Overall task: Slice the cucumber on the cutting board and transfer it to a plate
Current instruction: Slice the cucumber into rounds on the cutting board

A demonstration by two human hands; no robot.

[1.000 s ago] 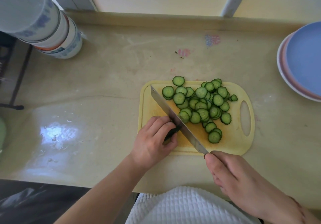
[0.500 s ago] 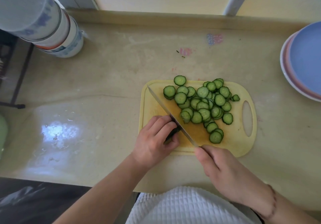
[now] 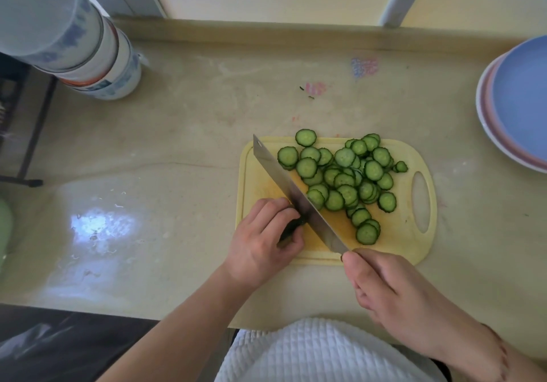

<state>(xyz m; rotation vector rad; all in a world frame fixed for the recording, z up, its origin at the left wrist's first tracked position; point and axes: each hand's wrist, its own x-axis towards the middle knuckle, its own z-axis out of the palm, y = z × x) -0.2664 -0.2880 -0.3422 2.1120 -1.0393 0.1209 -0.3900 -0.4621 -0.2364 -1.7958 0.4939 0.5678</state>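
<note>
From the head view, the left hand (image 3: 260,245) curls over the dark cucumber stub (image 3: 291,225) on the yellow cutting board (image 3: 414,248), while the right hand (image 3: 393,292) grips the knife (image 3: 299,198), its blade against the stub. Slices (image 3: 344,177) pile right of the blade; stacked plates (image 3: 521,106) sit on the surface's far right.

My left hand (image 3: 260,245) hides most of the cucumber stub (image 3: 291,227) — my right hand (image 3: 393,290) swallows the knife handle — and the stacked plates (image 3: 515,106) run off the right edge.
</note>
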